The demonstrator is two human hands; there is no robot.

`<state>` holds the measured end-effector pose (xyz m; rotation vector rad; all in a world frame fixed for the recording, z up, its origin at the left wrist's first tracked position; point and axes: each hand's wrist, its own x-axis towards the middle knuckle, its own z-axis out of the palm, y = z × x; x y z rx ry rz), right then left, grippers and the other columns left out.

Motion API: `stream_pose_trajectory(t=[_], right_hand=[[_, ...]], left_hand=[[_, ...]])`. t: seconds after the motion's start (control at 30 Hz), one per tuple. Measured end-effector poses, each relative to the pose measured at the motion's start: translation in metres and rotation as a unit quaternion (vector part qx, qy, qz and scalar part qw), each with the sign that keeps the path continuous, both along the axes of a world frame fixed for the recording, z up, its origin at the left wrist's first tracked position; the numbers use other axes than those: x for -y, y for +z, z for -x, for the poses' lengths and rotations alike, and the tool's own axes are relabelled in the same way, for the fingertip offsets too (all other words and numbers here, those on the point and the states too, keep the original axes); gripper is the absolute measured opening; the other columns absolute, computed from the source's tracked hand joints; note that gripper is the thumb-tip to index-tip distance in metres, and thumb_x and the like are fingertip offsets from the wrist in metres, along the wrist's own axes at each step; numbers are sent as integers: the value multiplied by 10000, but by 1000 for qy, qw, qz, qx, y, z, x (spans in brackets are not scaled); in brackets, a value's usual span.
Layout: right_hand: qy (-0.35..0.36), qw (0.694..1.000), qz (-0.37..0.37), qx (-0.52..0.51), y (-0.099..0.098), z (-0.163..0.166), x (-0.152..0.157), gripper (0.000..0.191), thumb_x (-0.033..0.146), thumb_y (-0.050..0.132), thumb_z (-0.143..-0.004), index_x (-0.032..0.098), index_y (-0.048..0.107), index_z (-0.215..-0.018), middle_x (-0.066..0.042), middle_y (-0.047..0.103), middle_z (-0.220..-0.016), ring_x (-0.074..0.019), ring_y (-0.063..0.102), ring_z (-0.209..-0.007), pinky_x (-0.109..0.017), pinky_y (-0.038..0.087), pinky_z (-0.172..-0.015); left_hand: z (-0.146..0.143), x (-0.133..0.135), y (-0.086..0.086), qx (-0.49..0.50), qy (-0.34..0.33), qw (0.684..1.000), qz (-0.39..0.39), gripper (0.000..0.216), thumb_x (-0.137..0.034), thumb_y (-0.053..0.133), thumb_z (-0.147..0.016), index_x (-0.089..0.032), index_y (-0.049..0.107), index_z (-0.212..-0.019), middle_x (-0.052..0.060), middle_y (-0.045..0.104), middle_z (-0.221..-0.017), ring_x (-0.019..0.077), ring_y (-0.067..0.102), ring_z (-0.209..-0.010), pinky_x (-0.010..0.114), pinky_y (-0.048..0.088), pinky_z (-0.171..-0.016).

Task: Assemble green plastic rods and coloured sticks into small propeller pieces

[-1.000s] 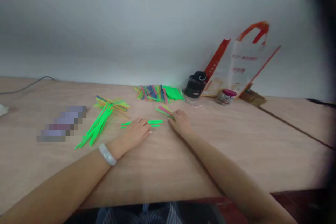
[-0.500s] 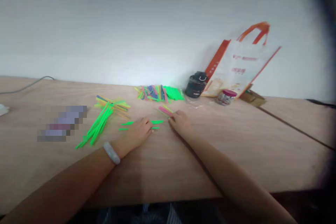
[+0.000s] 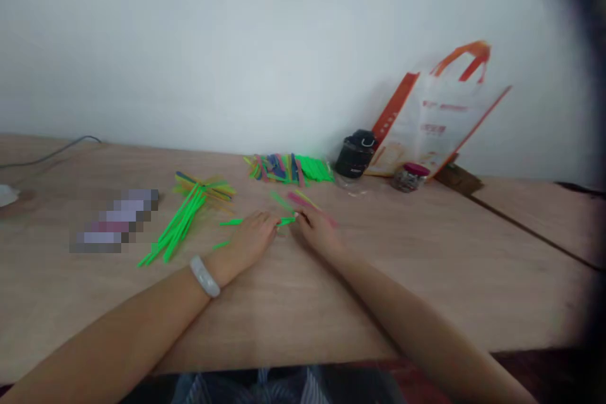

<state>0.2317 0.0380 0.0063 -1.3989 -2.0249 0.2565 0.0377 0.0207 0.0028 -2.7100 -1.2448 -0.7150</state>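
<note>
A thin neon-green stick (image 3: 258,222) lies flat on the wooden table (image 3: 426,271), its far end reaching the fingertips of the right hand (image 3: 319,233). The left hand (image 3: 250,240) rests over its middle, fingers slightly curled; neither hand clearly closes on it, so whether either grips it cannot be told. Pink and green sticks (image 3: 300,201) lie at the right hand's 12 o'clock, just beyond its fingers. A white bangle (image 3: 204,276) circles the left wrist. At the left hand's 10 o'clock sits a crossed pile of green and yellow sticks (image 3: 177,225). A mixed heap of colored sticks (image 3: 288,169) lies at 12 o'clock. Farther off, toward 2 o'clock, stand a black jar (image 3: 355,154), a pink-lidded jar (image 3: 409,177) and an orange-handled tote bag (image 3: 442,110).
</note>
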Motion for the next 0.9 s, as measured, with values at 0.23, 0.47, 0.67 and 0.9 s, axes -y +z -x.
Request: stream_pose_trajectory(t=[0.23,0.47,0.67,0.9], right_hand=[[49,988,74,-128,-1,9,3,249,261,405,-849,170,633,-810,-26,637,-719,-151,566,-648,-270,454,-621],[68,965,142,-211,-1,16,10,267,307,409,-854,183,643,-890,0,596,-673,-101,494,-500,-207,409,-478],[69,973,122,-181,-3,19,14,305,259,394,-858,205,659,-1001,-9,644,-740,-123,550,-559,-238,459,-539],[78,988,65,-118,-3,21,18,286,220,415,-854,215,688,-941,-13,659,-728,-164,602,-718,-277,480,-668]], left_hand=[[2,-2,-2,38,-17,999,-6,306,-160,371,-938,-184,545,-1189,60,595,-975,184,553,-922,333,477,-834],[5,-3,-2,59,-23,998,12,300,-150,379,-930,-182,584,-1148,61,578,-964,176,545,-893,319,480,-803],[6,-1,-1,24,-8,1000,9,330,-144,357,-934,-166,570,-1185,71,563,-951,184,531,-884,314,466,-791],[6,3,-1,-10,17,1000,1,315,-157,370,-932,-185,563,-1180,66,547,-931,191,527,-880,322,467,-774]])
